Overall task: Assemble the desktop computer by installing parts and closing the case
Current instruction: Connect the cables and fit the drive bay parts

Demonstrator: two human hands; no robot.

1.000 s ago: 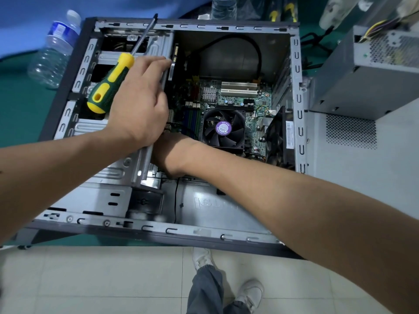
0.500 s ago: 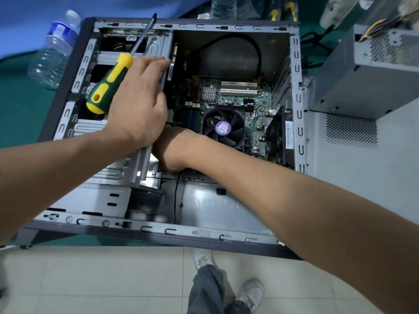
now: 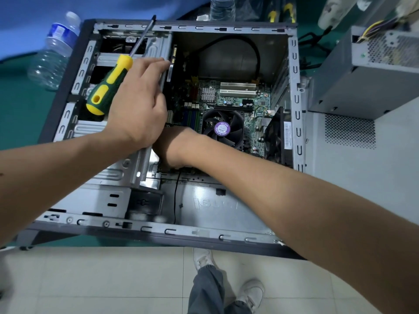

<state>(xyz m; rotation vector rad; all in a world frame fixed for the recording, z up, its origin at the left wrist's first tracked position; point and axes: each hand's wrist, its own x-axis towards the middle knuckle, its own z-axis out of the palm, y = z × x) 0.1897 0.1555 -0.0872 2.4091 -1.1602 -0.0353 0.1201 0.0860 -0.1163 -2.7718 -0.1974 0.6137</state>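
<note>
— Head view, then. Where's the case?

— Computer case [image 3: 294,91] lying on its side on the green bench [image 3: 20,114], open side up, near edge hanging over the tiled floor [image 3: 90,279]. Motherboard [image 3: 238,103] seated inside, with the CPU fan [image 3: 223,128] (purple label on the hub) toward the middle.

— Left hand?

— Left hand [image 3: 136,105] resting on the metal drive cage [image 3: 136,168], fingers curled over its inner edge and round the screwdriver [image 3: 108,87]. Yellow-and-green handle pointing back left, shaft angled up toward the far rim of the case.

— And the right?

— Right hand [image 3: 172,150] reaching down inside, just beside the cage and near the fan. Only wrist and back of hand visible; fingers hidden under the left hand and cage, so can't tell whether its grip is spread or closed on anything.

— Around the case?

— Power supply [image 3: 362,71] on the right, sitting on a grey side panel [image 3: 362,177]. Plastic water bottle [image 3: 54,53] lying at far left. Shoes and grey trouser legs visible below, on the floor.
</note>
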